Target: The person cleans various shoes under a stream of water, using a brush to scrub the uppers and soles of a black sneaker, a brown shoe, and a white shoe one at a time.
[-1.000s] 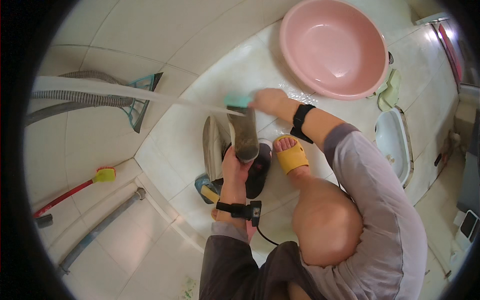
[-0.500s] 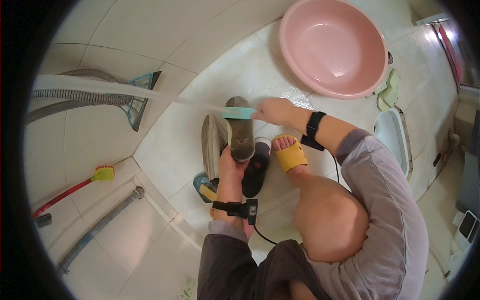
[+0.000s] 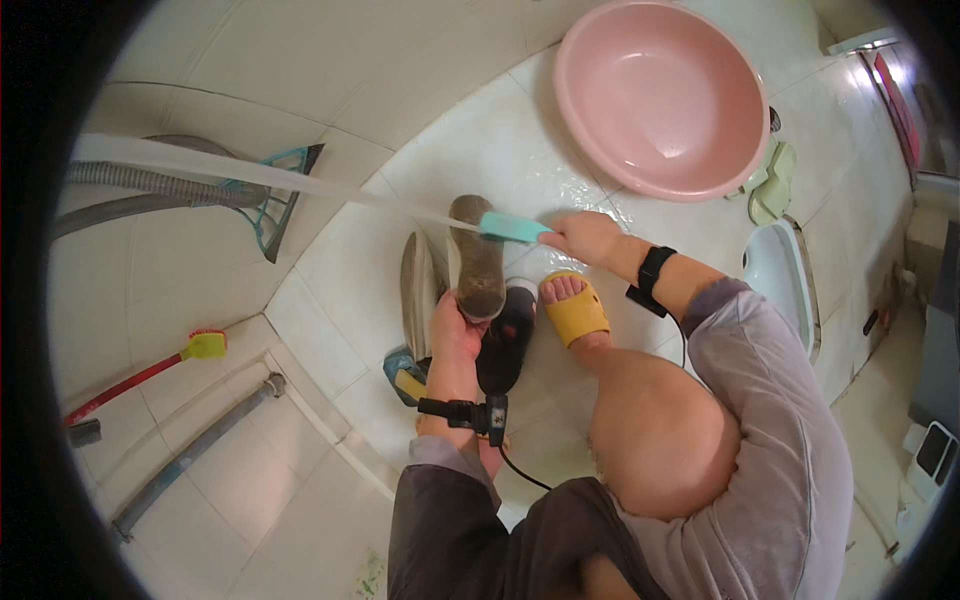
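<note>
My left hand (image 3: 457, 325) is closed round the heel end of a shoe (image 3: 478, 270), holding it with its worn, dirty brown sole facing up. My right hand (image 3: 588, 238) grips one end of a turquoise scrubbing brush (image 3: 512, 227), whose other end is at the upper right edge of the sole. Whether its bristles touch is hidden. From the upper left a whitish, see-through band (image 3: 330, 188), perhaps a water stream, runs to the sole. Beside the held shoe lie a pale-edged shoe (image 3: 416, 290) and a dark shoe (image 3: 508, 345).
A large pink basin (image 3: 572, 130) stands on the wet tiled floor, with pale green slippers (image 3: 770, 185) and a white squat toilet (image 3: 775, 265) at right. My foot wears a yellow slipper (image 3: 578, 312). Along the left wall are a squeegee (image 3: 285, 205) and red-handled brush (image 3: 150, 378).
My right hand and the brush have moved right, from across the middle of the sole toward its edge. The left hand still holds the shoe, nearly in place.
</note>
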`<state>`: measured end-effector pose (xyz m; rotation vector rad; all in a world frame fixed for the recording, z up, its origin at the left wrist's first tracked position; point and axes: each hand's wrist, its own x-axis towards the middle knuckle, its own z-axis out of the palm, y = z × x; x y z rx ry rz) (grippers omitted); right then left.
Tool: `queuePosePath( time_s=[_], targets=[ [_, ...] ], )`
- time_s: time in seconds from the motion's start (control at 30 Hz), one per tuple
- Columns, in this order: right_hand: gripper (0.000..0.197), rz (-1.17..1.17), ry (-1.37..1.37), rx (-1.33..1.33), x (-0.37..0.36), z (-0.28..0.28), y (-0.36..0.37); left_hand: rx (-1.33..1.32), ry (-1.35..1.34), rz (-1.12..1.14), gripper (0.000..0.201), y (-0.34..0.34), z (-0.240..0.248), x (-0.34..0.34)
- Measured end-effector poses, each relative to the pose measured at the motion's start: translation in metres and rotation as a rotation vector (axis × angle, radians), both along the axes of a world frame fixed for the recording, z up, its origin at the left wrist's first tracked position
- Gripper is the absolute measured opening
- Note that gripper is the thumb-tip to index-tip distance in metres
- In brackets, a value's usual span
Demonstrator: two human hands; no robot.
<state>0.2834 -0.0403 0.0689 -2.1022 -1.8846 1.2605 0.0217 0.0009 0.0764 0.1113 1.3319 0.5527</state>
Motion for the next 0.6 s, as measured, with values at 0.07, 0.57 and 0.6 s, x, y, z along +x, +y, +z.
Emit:
queuePosePath(
  time_s=[0.07,0.57,0.6],
  targets=[
    [0.049,-0.051,-0.024,-0.024,-0.007,0.008,-0.005,-0.041,0.036,0.034,0.032,-0.003,-0.005,-0.008],
    [0.039,0.039,0.225,0.028,-0.032,0.040,-0.005,0.089,0.098,0.078,0.027,0.025,0.010,0.004],
    [0.041,0.050,0.101,0.025,-0.020,0.031,-0.001,0.063,0.103,0.035,0.027,0.022,0.013,0.005]
  ],
)
